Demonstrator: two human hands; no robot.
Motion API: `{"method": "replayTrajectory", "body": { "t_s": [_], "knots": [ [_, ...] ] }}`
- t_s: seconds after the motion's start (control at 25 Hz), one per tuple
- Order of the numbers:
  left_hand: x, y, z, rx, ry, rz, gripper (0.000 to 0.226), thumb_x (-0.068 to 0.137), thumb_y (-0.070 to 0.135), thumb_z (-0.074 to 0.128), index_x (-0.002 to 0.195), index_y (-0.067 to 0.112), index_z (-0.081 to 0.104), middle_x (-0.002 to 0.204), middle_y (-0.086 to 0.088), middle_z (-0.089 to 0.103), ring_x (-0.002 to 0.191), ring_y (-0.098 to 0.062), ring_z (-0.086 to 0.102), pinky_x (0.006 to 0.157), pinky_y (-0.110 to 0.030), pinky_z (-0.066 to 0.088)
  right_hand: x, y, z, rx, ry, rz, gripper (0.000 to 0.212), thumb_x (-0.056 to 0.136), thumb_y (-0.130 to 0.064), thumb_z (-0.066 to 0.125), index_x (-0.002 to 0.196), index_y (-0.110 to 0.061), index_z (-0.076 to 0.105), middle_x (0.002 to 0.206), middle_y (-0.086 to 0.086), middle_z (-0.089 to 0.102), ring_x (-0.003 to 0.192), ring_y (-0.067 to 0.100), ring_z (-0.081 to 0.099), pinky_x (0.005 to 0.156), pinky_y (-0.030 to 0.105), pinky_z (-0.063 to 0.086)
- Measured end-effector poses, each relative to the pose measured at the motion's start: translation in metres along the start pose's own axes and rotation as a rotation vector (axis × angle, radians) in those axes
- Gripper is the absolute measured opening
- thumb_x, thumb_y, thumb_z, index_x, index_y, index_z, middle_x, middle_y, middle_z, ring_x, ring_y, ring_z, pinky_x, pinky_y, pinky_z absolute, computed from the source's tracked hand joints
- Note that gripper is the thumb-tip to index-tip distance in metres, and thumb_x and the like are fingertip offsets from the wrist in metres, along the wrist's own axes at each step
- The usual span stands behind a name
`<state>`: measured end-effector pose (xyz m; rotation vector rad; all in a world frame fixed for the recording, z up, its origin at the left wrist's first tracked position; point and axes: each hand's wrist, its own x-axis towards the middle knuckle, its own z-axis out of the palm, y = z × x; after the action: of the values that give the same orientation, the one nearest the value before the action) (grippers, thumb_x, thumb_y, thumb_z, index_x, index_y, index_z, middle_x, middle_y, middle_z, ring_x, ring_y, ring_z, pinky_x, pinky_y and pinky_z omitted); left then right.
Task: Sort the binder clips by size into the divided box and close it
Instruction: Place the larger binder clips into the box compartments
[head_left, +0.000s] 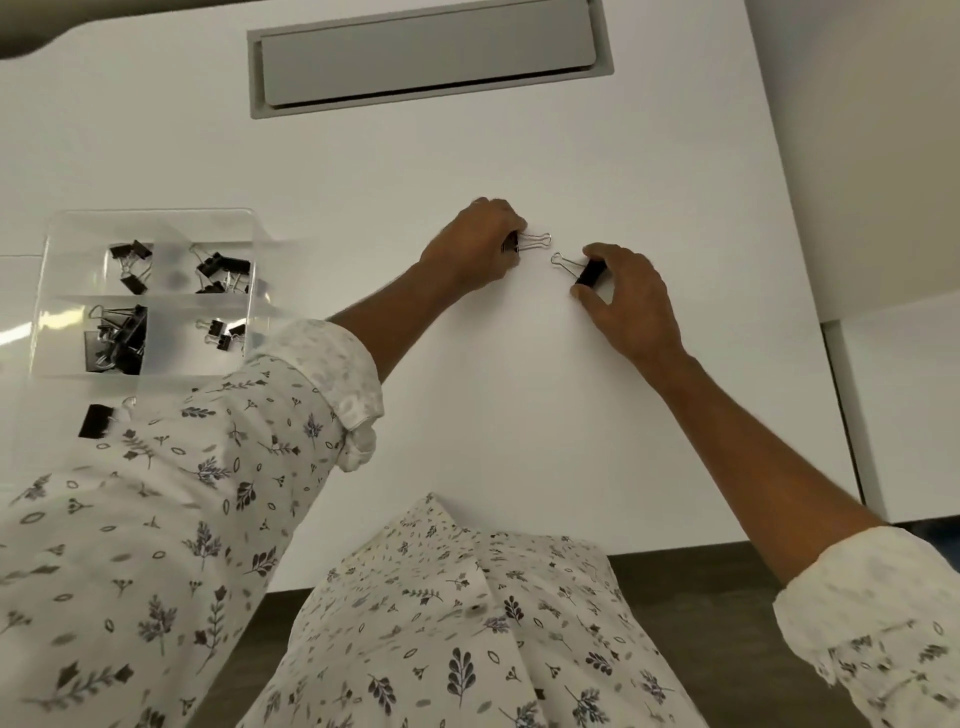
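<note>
My left hand (475, 244) pinches a black clip (530, 242), wire loops out; right hand (626, 296) pinches another (589, 273). Clear box (145, 218) far left.

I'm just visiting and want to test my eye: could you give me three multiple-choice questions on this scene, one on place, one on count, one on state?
1. Where is the box from the hands?
A. to their left
B. to their right
C. between them

2. How many compartments hold clips?
A. two
B. four
C. six

3. What is the right hand doing?
A. resting flat
B. closing the lid
C. pinching a clip

Answers: 1 A, the box sits at the table's left side. 2 B, all four visible sections contain clips. 3 C, its fingers close on a black clip; the left hand has a grip on another.
</note>
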<state>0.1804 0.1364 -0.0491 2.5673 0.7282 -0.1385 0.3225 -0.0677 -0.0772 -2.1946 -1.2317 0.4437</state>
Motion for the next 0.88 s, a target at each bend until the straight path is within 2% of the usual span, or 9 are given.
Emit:
{"method": "replayTrajectory", "body": {
  "t_s": [0.16,0.28,0.36,0.44,0.52,0.6,0.72,0.8,0.88],
  "knots": [
    [-0.043,-0.009,-0.005,-0.419,0.186,-0.227,0.028,0.085,0.032,0.073,0.105,0.012,0.075,0.105,-0.005,0.073,0.102,-0.022,0.067,0.093,-0.041,0.055,-0.004,-0.025,0.003,0.218,0.032,0.035,0.042,0.09,-0.033,0.075,0.127,-0.016,0.063,0.118,-0.003,0.072,0.11,0.015,0.067,0.101,0.027,0.048],
    [-0.085,-0.015,-0.012,-0.794,0.211,-0.377,0.028,0.085,0.035,0.079,0.108,0.017,0.078,0.102,0.006,0.076,0.097,-0.008,0.07,0.094,-0.026,0.054,-0.013,-0.061,0.008,0.574,-0.017,0.25,0.038,0.088,-0.032,0.08,0.119,-0.014,0.068,0.11,-0.003,0.075,0.102,0.007,0.07,0.093,0.019,0.053],
    [-0.117,-0.018,-0.016,-1.155,0.204,-0.432,0.028,0.088,0.031,0.077,0.108,0.011,0.078,0.1,0.002,0.074,0.094,-0.009,0.067,0.096,-0.026,0.054,-0.021,-0.083,0.015,0.932,-0.15,0.438,0.032,0.092,-0.03,0.076,0.116,-0.012,0.069,0.109,0.001,0.074,0.1,0.012,0.07,0.096,0.025,0.054],
    [-0.148,-0.022,-0.018,-1.485,0.193,-0.474,0.024,0.094,0.022,0.07,0.11,0.004,0.073,0.105,-0.005,0.07,0.1,-0.015,0.067,0.099,-0.03,0.055,-0.032,-0.1,0.023,1.265,-0.26,0.565,0.026,0.098,-0.031,0.068,0.115,-0.011,0.068,0.116,0.009,0.072,0.108,0.019,0.069,0.104,0.035,0.053],
    [-0.176,-0.028,-0.017,-1.704,0.189,-0.49,0.021,0.099,0.021,0.064,0.112,0.005,0.069,0.114,-0.009,0.068,0.107,-0.02,0.066,0.104,-0.032,0.053,-0.043,-0.116,0.033,1.468,-0.302,0.654,0.027,0.101,-0.033,0.062,0.114,-0.011,0.066,0.125,0.016,0.069,0.117,0.024,0.067,0.108,0.038,0.052],
    [-0.201,-0.036,-0.016,-1.828,0.219,-0.496,0.021,0.101,0.022,0.061,0.112,0.005,0.067,0.118,-0.013,0.068,0.112,-0.023,0.066,0.108,-0.033,0.051,-0.053,-0.132,0.043,1.559,-0.332,0.696,0.027,0.102,-0.034,0.06,0.114,-0.01,0.065,0.13,0.019,0.067,0.118,0.025,0.067,0.11,0.04,0.05],
    [-0.232,-0.049,-0.018,-1.855,0.297,-0.486,0.022,0.102,0.022,0.059,0.113,0.005,0.066,0.12,-0.014,0.068,0.114,-0.025,0.066,0.108,-0.034,0.051,-0.064,-0.156,0.055,1.55,-0.383,0.711,0.027,0.102,-0.034,0.06,0.114,-0.01,0.066,0.135,0.02,0.065,0.117,0.024,0.068,0.112,0.04,0.048],
    [-0.256,-0.061,-0.024,-1.795,0.354,-0.468,0.023,0.101,0.021,0.059,0.116,0.005,0.067,0.119,-0.013,0.068,0.112,-0.023,0.066,0.106,-0.033,0.052,-0.068,-0.173,0.064,1.5,-0.419,0.705,0.027,0.101,-0.033,0.062,0.115,-0.01,0.067,0.134,0.02,0.065,0.118,0.025,0.067,0.111,0.041,0.049],
    [-0.278,-0.072,-0.032,-1.631,0.412,-0.467,0.026,0.099,0.021,0.064,0.118,0.004,0.068,0.114,-0.009,0.069,0.108,-0.019,0.067,0.104,-0.032,0.053,-0.071,-0.19,0.072,1.404,-0.45,0.666,0.025,0.1,-0.03,0.065,0.114,-0.01,0.068,0.13,0.019,0.068,0.116,0.027,0.068,0.108,0.041,0.052]
  ]
}}
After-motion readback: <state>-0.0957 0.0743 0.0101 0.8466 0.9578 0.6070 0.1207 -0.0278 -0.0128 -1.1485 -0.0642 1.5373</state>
